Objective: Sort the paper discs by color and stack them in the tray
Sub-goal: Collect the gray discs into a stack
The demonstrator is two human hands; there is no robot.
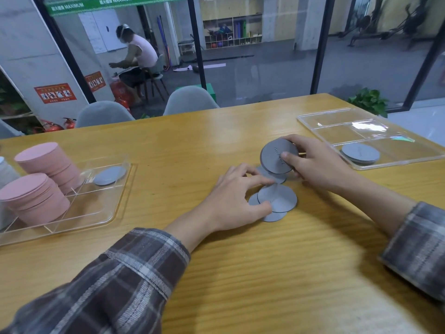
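**Clerk:** Nearest items, lower frame?

**Checker:** Two plaid sleeves (134, 273), on a wooden table (240, 285). Left hand (237, 196), centre frame: fingers spread and lightly bent, index fingertip and thumb touching the loose grey discs (280, 201), not closed round any of them. These discs lie flat on the table, overlapping, some partly under the hand.

**Clerk:** Right hand?

**Checker:** Right hand (313, 162), just above and right of the left. It grips a held stack of grey discs (277, 156), tilted up on edge, thumb across the face, fingers behind. The count cannot be told.

**Clerk:** Containers?

**Checker:** Left tray (103, 214), clear plastic with dividers, middle left of frame. Contents: two pink stacks (36, 198), tall, in the left-hand compartments, and a single grey disc (109, 175), flat, in the upper right compartment. A pale stack is cut off by the left edge; its compartment cannot be told.

**Clerk:** Second container?

**Checker:** Right tray (313, 121), clear, divided, upper right of frame. Contents: a low stack of grey discs (360, 153) at the left end of its nearest compartment.

**Clerk:** Beyond the table?

**Checker:** Two grey chairs (190, 100) at the far edge, a plant (368, 100) to the right, fire extinguishers (69, 122) at left, and a seated person (137, 56) behind glass, upper left.
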